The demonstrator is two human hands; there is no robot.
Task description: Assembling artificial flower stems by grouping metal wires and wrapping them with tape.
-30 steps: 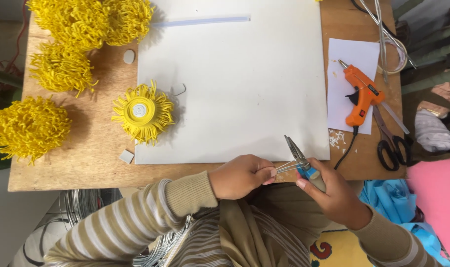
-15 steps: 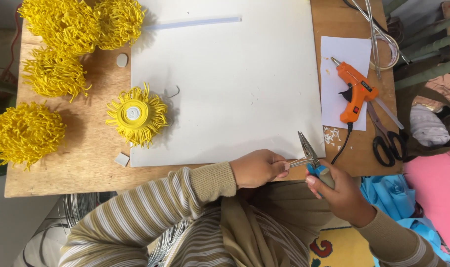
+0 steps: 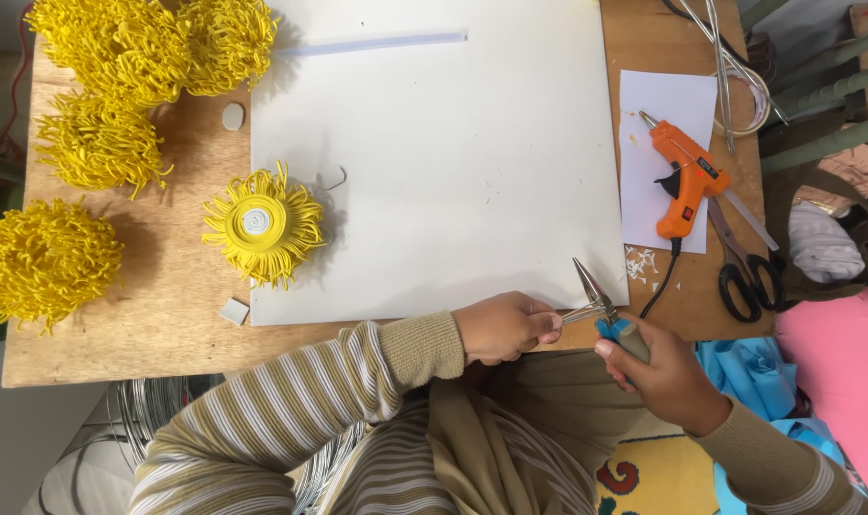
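My right hand grips the blue handles of a pair of long-nose pliers, jaws pointing up over the table's near edge. My left hand is closed right beside the pliers' jaws, pinching something thin that I cannot make out. Both hands sit at the front edge of a large white sheet on the wooden table. A yellow fringed paper flower with a white spiral centre lies at the sheet's left edge.
Several fluffy yellow flowers cluster at the table's left and top left. An orange glue gun rests on white paper at the right, black scissors beside it. A clear glue stick lies near the top. Coiled wire sits below the table.
Both hands with the pliers have shifted slightly to the right along the table's near edge. The pliers stay tilted upward and the objects on the table have not moved.
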